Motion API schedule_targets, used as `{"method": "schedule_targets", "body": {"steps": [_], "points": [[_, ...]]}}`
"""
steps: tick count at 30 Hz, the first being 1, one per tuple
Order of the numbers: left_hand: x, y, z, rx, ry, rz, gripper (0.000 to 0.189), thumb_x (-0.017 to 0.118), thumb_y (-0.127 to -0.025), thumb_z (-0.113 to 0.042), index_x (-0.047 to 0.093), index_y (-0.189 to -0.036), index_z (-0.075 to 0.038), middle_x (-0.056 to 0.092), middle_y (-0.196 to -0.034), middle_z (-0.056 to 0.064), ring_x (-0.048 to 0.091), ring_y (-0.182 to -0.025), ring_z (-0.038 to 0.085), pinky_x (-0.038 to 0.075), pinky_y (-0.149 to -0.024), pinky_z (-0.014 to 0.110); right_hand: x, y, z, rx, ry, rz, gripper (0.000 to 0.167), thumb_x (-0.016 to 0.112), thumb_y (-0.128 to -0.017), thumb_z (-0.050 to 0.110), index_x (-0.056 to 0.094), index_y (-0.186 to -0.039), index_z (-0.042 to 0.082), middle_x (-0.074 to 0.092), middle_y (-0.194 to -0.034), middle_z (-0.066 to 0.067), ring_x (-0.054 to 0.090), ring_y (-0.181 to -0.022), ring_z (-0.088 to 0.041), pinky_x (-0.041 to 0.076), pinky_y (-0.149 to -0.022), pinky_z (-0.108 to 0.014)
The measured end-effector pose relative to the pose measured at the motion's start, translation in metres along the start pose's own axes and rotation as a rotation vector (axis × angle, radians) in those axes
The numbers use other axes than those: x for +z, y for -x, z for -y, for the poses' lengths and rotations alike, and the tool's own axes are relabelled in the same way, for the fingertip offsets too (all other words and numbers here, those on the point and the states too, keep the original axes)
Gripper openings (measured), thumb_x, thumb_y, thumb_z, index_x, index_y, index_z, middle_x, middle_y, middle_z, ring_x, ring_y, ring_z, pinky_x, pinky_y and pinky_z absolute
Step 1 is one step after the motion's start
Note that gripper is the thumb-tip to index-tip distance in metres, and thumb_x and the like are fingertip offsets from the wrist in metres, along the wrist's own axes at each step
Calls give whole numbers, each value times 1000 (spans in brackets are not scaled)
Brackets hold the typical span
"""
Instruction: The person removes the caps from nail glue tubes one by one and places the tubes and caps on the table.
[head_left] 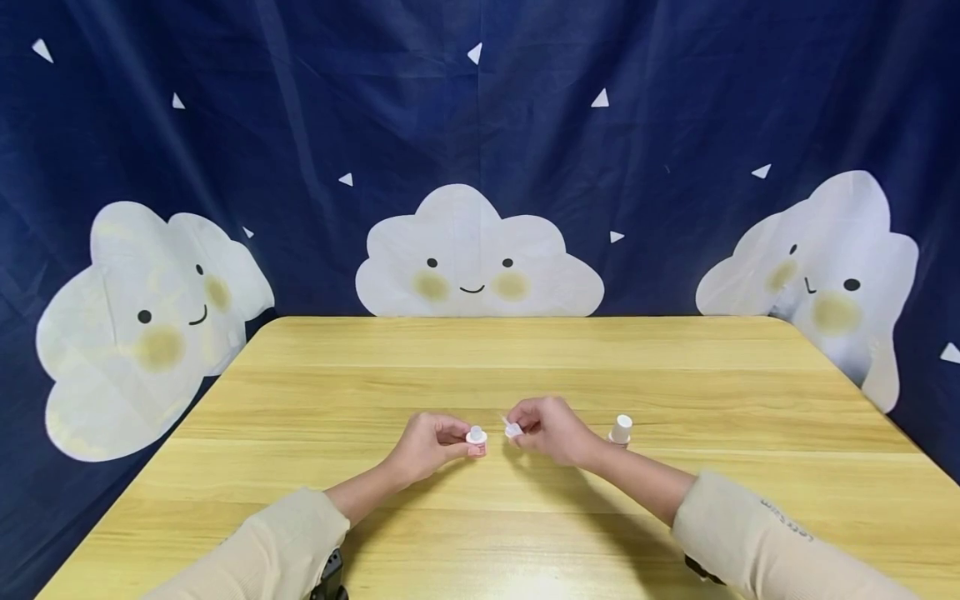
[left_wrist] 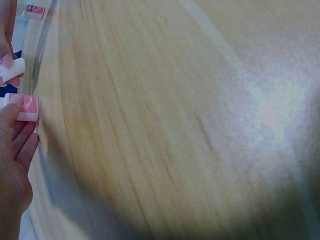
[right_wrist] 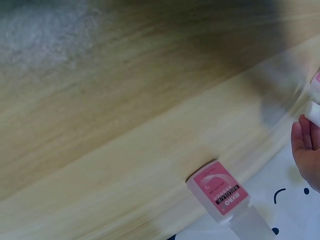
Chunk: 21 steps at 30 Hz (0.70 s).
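My left hand (head_left: 424,450) holds a small pink-labelled nail glue bottle (head_left: 477,440) between thumb and fingers, upright at the table. Its cap is off and a pale neck shows on top. A little to the right, my right hand (head_left: 553,432) pinches a white cap (head_left: 513,430), with a thin pale tip sticking out of it. The cap and the bottle are apart. The left wrist view shows that bottle (left_wrist: 29,107) under the thumb and the cap (left_wrist: 15,69) above it. Beyond my right wrist stands a second nail glue bottle (right_wrist: 220,192) with its white cap on.
The wooden table (head_left: 480,533) spreads around both hands. Behind its far edge hangs a dark blue curtain (head_left: 660,158) printed with white clouds. My right forearm passes just in front of the second bottle (head_left: 621,429), partly hiding its lower part.
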<state>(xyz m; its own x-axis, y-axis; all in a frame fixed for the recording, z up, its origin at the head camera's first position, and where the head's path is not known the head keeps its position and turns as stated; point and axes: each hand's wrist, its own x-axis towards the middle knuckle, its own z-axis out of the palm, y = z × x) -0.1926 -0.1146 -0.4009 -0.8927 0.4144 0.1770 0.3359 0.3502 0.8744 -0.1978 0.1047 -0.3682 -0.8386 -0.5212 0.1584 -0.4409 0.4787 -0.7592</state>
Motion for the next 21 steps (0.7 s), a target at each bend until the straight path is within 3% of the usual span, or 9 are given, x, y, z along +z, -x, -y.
{"method": "schedule_targets", "body": {"steps": [11, 21], "points": [[0, 0, 2, 12, 19, -1, 22, 75, -76, -8, 69, -93, 6, 71, -89, 20, 71, -79, 24, 57, -69, 17, 7, 2, -4, -4, -52, 6, 12, 66, -77, -8, 62, -88, -7, 69, -81, -16, 61, -74, -9, 52, -66, -12], [-1, 0, 2, 50, 26, 6, 23, 73, -77, -4, 67, -94, 9, 69, -93, 23, 70, -81, 26, 56, -71, 17, 9, 4, -8, -51, -38, -2, 10, 69, -76, -6, 65, -85, -5, 68, -78, -13, 57, -70, -2, 53, -64, -13]]}}
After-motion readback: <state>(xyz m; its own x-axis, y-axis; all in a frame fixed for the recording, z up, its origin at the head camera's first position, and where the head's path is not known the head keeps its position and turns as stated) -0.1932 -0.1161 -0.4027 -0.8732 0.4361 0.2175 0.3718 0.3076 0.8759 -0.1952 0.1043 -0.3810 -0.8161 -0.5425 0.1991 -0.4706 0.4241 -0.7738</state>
